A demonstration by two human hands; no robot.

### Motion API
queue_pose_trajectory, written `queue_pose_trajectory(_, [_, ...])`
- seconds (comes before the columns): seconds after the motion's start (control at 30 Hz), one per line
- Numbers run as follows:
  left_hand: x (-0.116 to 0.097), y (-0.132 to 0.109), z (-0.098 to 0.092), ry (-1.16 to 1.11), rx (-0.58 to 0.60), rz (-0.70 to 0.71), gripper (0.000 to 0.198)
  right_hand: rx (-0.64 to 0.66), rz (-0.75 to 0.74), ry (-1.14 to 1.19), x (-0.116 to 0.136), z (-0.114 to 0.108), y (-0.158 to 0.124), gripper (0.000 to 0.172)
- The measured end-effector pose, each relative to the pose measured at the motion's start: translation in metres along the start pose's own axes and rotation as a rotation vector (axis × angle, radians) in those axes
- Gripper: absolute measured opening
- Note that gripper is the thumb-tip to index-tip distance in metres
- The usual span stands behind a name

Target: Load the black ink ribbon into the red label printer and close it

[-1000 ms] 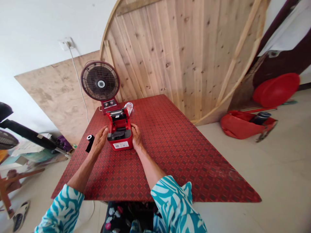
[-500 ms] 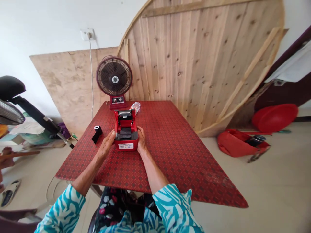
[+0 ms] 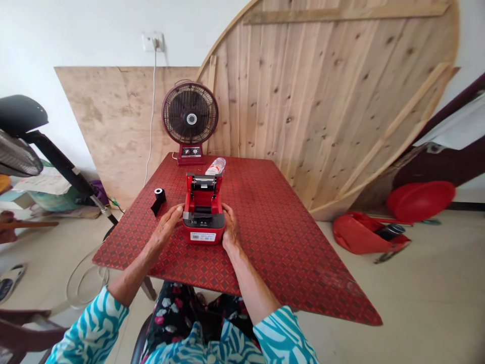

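Note:
A small red and black label printer (image 3: 204, 222) is between my hands on the table, its lid raised toward the back. Inside the open body a dark roller or roll (image 3: 202, 209) shows, and a white label with print is on the front face. My left hand (image 3: 168, 222) grips the printer's left side, thumb up along the edge. Against its right side my right hand (image 3: 229, 227) is pressed, fingers curled around behind. To the left of my left hand lies a roll of black ribbon (image 3: 159, 197) with a white core and a loose end.
A dark red fan (image 3: 190, 121) stands at the table's back left, with a clear plastic bottle (image 3: 215, 166) lying near it. The table (image 3: 288, 242) has a red patterned top. Wooden boards (image 3: 288, 101) lean on the wall. A red bag (image 3: 359, 233) sits on the floor at right.
The printer's front control panel shows more now, and the dark strip over its front shows less. My hands still hold both sides. The whole view has shifted slightly.

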State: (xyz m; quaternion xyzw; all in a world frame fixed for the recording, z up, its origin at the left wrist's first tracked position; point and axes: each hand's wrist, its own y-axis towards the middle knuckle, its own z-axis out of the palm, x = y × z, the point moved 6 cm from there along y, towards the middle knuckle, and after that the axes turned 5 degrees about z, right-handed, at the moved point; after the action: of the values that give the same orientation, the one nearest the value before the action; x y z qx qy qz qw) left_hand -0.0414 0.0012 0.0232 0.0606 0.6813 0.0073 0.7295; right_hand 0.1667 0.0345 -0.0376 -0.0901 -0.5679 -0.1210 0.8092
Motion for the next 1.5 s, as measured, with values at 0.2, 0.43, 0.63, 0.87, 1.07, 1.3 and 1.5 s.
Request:
queue_pose_trajectory(0.2, [0.002, 0.004, 0.004, -0.029, -0.041, -0.001, 0.068, -0.02, -0.028, -0.038, -0.001, -0.004, 0.002, 0.047])
queue_pose_trajectory(0.43, [0.003, 0.001, 0.008, 0.0, -0.033, 0.028, 0.065, -0.003, -0.075, -0.12, 0.002, -0.003, 0.0, 0.047])
queue_pose_trajectory(0.63, [-0.022, 0.013, 0.002, 0.228, -0.111, 0.211, 0.064, 0.018, -0.114, -0.145, 0.008, 0.0, 0.0, 0.049])
queue_pose_trajectory(0.87, [-0.053, -0.009, 0.038, 0.834, 0.264, 0.672, 0.047, -0.005, -0.118, -0.187, 0.012, 0.0, 0.0, 0.044])
queue_pose_trajectory(1.07, [-0.043, -0.014, 0.04, 0.907, 0.247, 0.688, 0.036, 0.0, -0.131, -0.18, 0.013, 0.0, 0.002, 0.042])
queue_pose_trajectory(1.3, [-0.05, -0.01, 0.038, 0.813, 0.236, 0.635, 0.02, 0.008, -0.122, -0.175, 0.014, 0.0, 0.002, 0.039])
queue_pose_trajectory(1.5, [-0.049, -0.014, 0.039, 0.818, 0.165, 0.66, 0.015, 0.012, -0.113, -0.17, 0.012, 0.0, 0.003, 0.037])
